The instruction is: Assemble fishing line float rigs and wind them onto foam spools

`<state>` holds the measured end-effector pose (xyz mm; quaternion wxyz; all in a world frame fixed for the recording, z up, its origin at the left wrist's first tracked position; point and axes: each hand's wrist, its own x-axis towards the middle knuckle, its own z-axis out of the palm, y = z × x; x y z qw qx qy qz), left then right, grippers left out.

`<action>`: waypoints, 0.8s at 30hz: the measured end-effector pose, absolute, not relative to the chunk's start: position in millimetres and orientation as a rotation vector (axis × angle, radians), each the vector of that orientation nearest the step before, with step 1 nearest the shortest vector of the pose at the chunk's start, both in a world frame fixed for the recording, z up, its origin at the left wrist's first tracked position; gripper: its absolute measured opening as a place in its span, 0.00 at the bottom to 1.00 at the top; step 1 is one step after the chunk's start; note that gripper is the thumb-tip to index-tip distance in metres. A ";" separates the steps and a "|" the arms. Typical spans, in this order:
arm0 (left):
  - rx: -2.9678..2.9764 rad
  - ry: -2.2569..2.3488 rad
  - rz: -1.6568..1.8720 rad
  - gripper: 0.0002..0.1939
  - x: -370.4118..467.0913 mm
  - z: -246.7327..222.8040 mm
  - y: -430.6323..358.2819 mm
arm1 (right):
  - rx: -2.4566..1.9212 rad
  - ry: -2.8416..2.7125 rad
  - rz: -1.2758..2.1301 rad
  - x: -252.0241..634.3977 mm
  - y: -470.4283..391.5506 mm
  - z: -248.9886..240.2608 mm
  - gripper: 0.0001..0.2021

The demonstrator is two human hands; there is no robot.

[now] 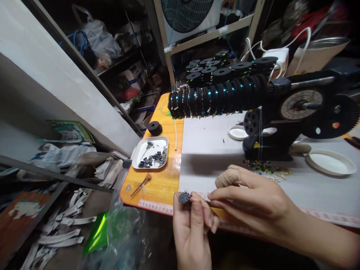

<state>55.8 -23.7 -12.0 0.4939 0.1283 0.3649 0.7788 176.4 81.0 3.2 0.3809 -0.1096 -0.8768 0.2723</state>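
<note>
My left hand, low in the middle, is closed around a small dark grey, bristly round bunch that sticks up between thumb and fingers. My right hand reaches in from the right, its thumb and fingertips pinched together beside the left fingers. Whatever is in that pinch is too small to make out. Beige wrapping covers one right finger. On the yellow table's left part lies a thin-stemmed bundle with an orange tip. Beyond it, a white tray holds black pieces and small metallic bits.
A black machine carries a row of dark spools with beads on them. More black spools stand behind. A white dish is at right; loose beads lie near the machine base. A pink measuring tape edges the table.
</note>
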 end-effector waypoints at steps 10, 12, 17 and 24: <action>0.365 0.963 1.815 0.12 57.8 -18.7 -24.2 | -0.271 -2.186 0.618 177.5 80.9 -2.4 0.16; 0.363 1.042 1.793 0.11 59.9 -21.3 -24.8 | -0.258 -2.181 0.676 177.6 81.0 0.6 0.14; 0.435 1.108 2.001 0.10 59.3 -18.1 -23.3 | -0.284 -2.184 0.749 177.3 78.9 8.9 0.06; 0.437 1.073 2.022 0.08 55.9 -12.7 -22.9 | -0.249 -2.181 0.832 176.1 78.4 15.9 0.08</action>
